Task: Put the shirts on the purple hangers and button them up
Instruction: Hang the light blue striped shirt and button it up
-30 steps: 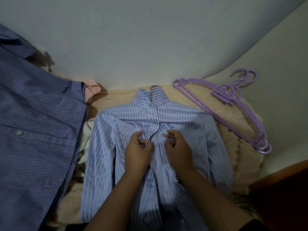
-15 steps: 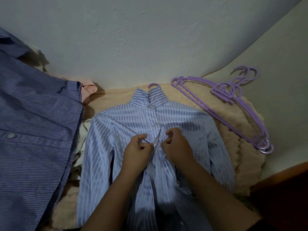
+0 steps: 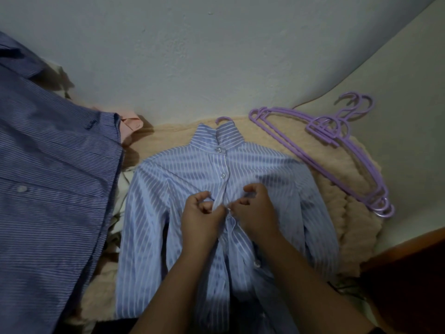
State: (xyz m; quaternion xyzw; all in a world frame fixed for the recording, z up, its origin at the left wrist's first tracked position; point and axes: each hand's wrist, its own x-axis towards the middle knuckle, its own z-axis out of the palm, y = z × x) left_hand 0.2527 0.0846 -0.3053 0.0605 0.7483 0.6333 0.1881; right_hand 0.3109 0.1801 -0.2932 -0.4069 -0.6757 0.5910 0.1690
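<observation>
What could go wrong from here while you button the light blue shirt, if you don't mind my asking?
1. Both hands, left hand and right hand, pinch the placket of the light blue striped shirt close together, and the light is dim, so a button could go into the wrong hole.
2. Only the hanger hook shows above the collar; tugging the fabric might shift the shirt off-centre.
3. The dark blue shirt lies close beside the sleeve and could snag.

I can read no text, label, brand or number anywhere from here; the shirts, hangers and wall carry no legible marks.
</observation>
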